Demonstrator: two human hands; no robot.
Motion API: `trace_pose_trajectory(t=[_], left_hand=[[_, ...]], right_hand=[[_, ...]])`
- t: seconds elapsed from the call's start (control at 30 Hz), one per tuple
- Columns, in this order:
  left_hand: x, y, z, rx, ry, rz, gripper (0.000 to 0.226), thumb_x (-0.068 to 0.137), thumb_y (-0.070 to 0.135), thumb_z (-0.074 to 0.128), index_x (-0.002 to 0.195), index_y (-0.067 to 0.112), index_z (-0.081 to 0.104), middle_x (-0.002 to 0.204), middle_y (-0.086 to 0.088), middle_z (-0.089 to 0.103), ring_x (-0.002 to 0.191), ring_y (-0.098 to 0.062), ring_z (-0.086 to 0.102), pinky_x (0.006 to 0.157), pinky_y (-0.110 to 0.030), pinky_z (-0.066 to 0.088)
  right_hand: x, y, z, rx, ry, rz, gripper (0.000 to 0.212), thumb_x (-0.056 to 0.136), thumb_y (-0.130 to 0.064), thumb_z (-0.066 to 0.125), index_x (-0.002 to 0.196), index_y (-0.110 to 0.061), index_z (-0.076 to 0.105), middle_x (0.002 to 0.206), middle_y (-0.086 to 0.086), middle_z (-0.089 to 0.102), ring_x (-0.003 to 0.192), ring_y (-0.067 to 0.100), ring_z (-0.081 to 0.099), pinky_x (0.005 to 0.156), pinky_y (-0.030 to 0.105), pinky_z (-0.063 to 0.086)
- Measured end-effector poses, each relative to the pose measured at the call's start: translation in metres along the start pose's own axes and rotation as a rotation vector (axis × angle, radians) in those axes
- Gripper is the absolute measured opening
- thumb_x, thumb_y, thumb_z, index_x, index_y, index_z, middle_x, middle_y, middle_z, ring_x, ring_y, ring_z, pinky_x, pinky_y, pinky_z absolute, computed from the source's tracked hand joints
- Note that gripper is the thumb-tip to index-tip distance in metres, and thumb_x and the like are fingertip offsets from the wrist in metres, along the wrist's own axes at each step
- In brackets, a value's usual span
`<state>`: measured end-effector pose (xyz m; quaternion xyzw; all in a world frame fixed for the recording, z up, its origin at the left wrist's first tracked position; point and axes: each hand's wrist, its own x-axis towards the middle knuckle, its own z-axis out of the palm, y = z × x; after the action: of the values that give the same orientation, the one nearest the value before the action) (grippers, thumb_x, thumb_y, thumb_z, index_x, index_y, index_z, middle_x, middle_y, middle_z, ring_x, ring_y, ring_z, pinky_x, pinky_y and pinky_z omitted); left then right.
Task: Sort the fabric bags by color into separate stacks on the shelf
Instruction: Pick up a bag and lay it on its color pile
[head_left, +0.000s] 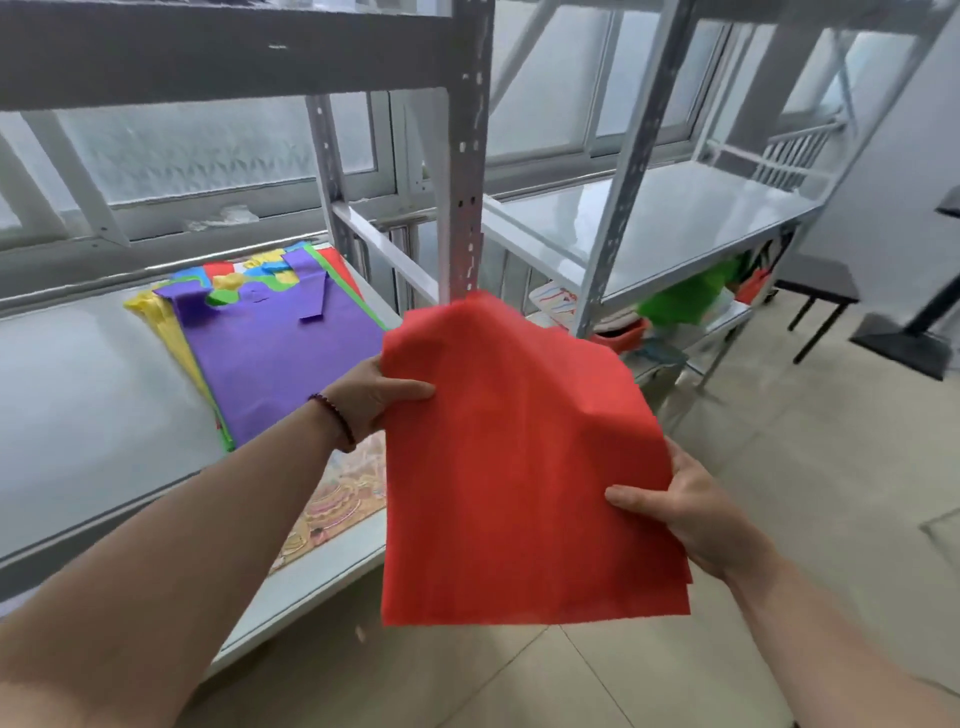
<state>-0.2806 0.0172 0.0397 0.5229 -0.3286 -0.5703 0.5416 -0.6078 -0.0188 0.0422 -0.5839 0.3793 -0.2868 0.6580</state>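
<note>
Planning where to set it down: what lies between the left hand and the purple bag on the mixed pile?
In the head view, only bare shelf surface separates the left hand, gripping the red bag, from the purple bag.

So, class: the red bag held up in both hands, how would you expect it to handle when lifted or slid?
Probably floppy: the red bag bends and hangs between the left hand and right hand. Likely light, since each hand only pinches an edge. It looks thin and flat, so it should stack easily like the purple bag, though it may slide.

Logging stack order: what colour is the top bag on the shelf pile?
Purple, clearest in the head view.
</note>
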Motion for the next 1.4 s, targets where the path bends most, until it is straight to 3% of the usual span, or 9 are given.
trace_pose_trajectory(t=[0.23,0.4,0.53,0.63,0.77,0.9,1.03,1.3,1.4], left_hand=[[0.049,0.024,0.088,0.075,-0.058,0.089,0.045,0.064,-0.008,0.068,0.102,0.014,0.064,0.086,-0.004,0.074,0.074,-0.016,0.071,0.081,-0.042,0.055],[0.079,0.03,0.158,0.157,-0.085,0.111,0.041,0.064,-0.009,0.068,0.097,0.014,0.062,0.074,0.004,0.074,0.064,-0.009,0.07,0.063,-0.029,0.06],[0.108,0.027,0.21,0.168,-0.091,0.091,0.047,0.057,0.0,0.069,0.101,0.015,0.061,0.088,-0.004,0.072,0.068,-0.011,0.071,0.07,-0.034,0.059],[0.132,0.022,0.245,0.199,-0.092,0.101,0.049,0.056,0.003,0.071,0.102,0.019,0.061,0.098,-0.006,0.067,0.072,-0.011,0.07,0.077,-0.039,0.056],[0.161,0.015,0.286,0.241,-0.067,0.07,0.061,0.046,0.012,0.08,0.104,0.021,0.061,0.099,-0.006,0.068,0.082,-0.02,0.067,0.084,-0.044,0.055],[0.193,0.019,0.314,0.261,-0.068,0.041,0.053,0.053,0.009,0.075,0.103,0.021,0.059,0.095,-0.004,0.068,0.073,-0.015,0.069,0.075,-0.04,0.057],[0.235,0.028,0.331,0.289,-0.082,0.035,0.063,0.048,0.012,0.079,0.107,0.018,0.059,0.1,-0.008,0.067,0.086,-0.025,0.065,0.083,-0.044,0.056],[0.36,0.042,0.346,0.285,-0.085,0.06,0.04,0.08,-0.012,0.061,0.112,0.012,0.053,0.094,-0.005,0.065,0.077,-0.017,0.066,0.063,-0.024,0.059],[0.411,0.055,0.349,0.283,-0.1,0.061,0.046,0.072,-0.007,0.07,0.109,0.015,0.056,0.094,-0.004,0.066,0.074,-0.014,0.068,0.065,-0.028,0.059]], right_hand=[[-0.016,-0.018,-0.085,-0.007,0.094,-0.074,0.055,0.067,0.007,0.07,0.111,-0.025,0.057,0.089,-0.005,0.075,0.081,0.011,0.072,0.063,0.021,0.056],[-0.022,-0.023,-0.153,0.009,0.136,-0.081,0.057,0.067,0.004,0.072,0.113,-0.026,0.056,0.091,-0.006,0.075,0.084,0.011,0.071,0.065,0.021,0.056],[-0.022,-0.028,-0.211,-0.004,0.134,-0.088,0.073,0.052,-0.02,0.087,0.119,-0.022,0.057,0.101,0.003,0.073,0.089,0.015,0.071,0.069,0.025,0.056],[-0.018,-0.029,-0.254,-0.013,0.146,-0.089,0.066,0.064,0.001,0.074,0.123,-0.019,0.053,0.103,0.005,0.07,0.089,0.016,0.07,0.07,0.028,0.057],[-0.01,-0.03,-0.302,-0.029,0.149,-0.081,0.059,0.071,0.008,0.069,0.12,-0.022,0.054,0.107,0.007,0.069,0.09,0.015,0.069,0.071,0.027,0.057],[0.006,-0.033,-0.335,-0.03,0.173,-0.087,0.056,0.073,0.01,0.068,0.112,-0.028,0.057,0.104,0.003,0.07,0.088,0.013,0.07,0.069,0.024,0.056],[0.035,-0.034,-0.359,-0.006,0.212,-0.088,0.055,0.074,0.013,0.066,0.109,-0.028,0.058,0.098,0.0,0.071,0.085,0.012,0.07,0.069,0.025,0.057],[0.135,-0.045,-0.41,-0.072,0.261,-0.06,0.057,0.074,0.005,0.072,0.112,-0.034,0.055,0.108,-0.001,0.068,0.099,0.017,0.067,0.088,0.036,0.054],[0.179,-0.058,-0.433,-0.06,0.262,-0.061,0.059,0.073,0.004,0.072,0.114,-0.035,0.055,0.103,-0.005,0.071,0.096,0.014,0.069,0.083,0.033,0.056]])
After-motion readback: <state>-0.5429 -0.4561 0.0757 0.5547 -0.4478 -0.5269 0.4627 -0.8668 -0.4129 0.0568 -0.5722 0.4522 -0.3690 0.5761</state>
